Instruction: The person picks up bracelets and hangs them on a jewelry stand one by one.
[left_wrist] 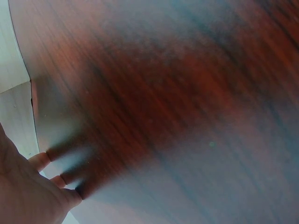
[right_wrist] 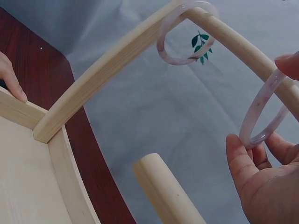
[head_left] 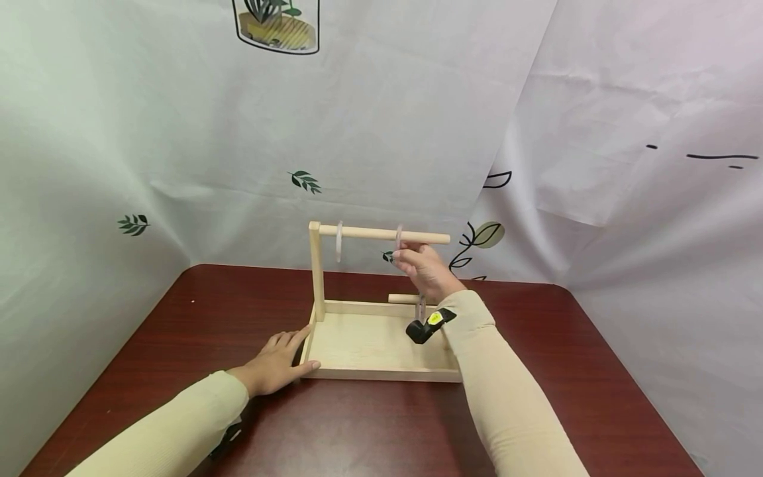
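A pale wooden stand has a shallow tray [head_left: 369, 375], an upright post [head_left: 317, 271] and a long upper rod [head_left: 366, 232]. My right hand [head_left: 428, 270] holds a translucent pinkish bangle [right_wrist: 253, 109] between thumb and fingers; the bangle encircles the upper rod. Closer to the post, a second similar bangle [head_left: 338, 246] hangs on the same rod. My left hand [head_left: 274, 364] rests on the tray's left rim, thumb spread from the fingers. In the left wrist view, only part of that hand [left_wrist: 23, 191] shows beside the tabletop.
Below the upper rod is a shorter peg [head_left: 402, 299], partly hidden by my right wrist. A clear ring [head_left: 420, 309] shows by it. The dark red wooden table [head_left: 238, 298] meets pale printed cloth [head_left: 387, 132] at the back and sides.
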Motion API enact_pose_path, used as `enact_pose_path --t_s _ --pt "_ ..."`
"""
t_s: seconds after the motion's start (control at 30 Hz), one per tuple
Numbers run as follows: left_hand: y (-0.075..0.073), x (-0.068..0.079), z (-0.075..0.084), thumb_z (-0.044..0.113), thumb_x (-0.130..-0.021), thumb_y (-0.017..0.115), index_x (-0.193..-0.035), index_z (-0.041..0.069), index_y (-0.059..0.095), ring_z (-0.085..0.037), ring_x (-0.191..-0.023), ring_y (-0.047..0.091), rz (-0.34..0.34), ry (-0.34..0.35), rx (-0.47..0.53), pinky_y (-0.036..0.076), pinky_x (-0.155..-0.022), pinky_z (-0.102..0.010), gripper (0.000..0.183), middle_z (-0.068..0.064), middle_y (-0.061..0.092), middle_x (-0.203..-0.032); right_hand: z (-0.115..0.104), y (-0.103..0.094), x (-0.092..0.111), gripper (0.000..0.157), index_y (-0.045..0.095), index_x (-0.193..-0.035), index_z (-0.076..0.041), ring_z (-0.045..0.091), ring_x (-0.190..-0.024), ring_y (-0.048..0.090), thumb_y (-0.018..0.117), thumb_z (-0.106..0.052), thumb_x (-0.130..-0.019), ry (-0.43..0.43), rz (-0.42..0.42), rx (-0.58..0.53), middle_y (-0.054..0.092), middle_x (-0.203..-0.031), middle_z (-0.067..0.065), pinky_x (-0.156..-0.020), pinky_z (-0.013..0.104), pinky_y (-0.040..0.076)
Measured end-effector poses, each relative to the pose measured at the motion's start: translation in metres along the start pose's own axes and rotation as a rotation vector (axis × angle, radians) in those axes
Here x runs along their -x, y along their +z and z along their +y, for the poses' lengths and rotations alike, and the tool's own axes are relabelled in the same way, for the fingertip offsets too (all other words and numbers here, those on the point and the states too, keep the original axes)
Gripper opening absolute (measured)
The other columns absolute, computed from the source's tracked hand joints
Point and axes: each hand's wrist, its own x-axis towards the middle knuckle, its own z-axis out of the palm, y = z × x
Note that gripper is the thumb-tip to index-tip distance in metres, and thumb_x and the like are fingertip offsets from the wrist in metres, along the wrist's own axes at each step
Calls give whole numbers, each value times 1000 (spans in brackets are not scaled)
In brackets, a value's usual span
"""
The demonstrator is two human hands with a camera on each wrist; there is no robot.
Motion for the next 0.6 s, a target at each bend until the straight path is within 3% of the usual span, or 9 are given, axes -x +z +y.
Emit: enact_pose_path --t_s 0.3,0.47,0.6 --pt "2 -2 -3 65 -90 50 -155 15 20 -53 -135 24 3 -2 1 25 -101 -69 87 -29 35 -144 1 4 -3 23 45 -101 -8 12 -96 47 50 7 -84 -8 -45 4 39 -104 1 -91 27 41" --pt "3 -3 -4 64 -91 50 -155 15 19 -52 -135 24 2 -1 0 25 -101 -69 87 -28 34 -145 3 8 -5 21 44 -99 -7 14 -101 44 49 8 -85 -10 -55 -3 39 -103 1 -106 40 33" --pt "2 -2 -3 63 -91 51 -155 15 19 -52 -135 24 3 0 7 24 -102 -69 86 -28 35 -145 4 11 -6 22 45 -101 -5 13 -97 45 48 9 -84 -12 -62 -9 40 -101 1 -110 46 28"
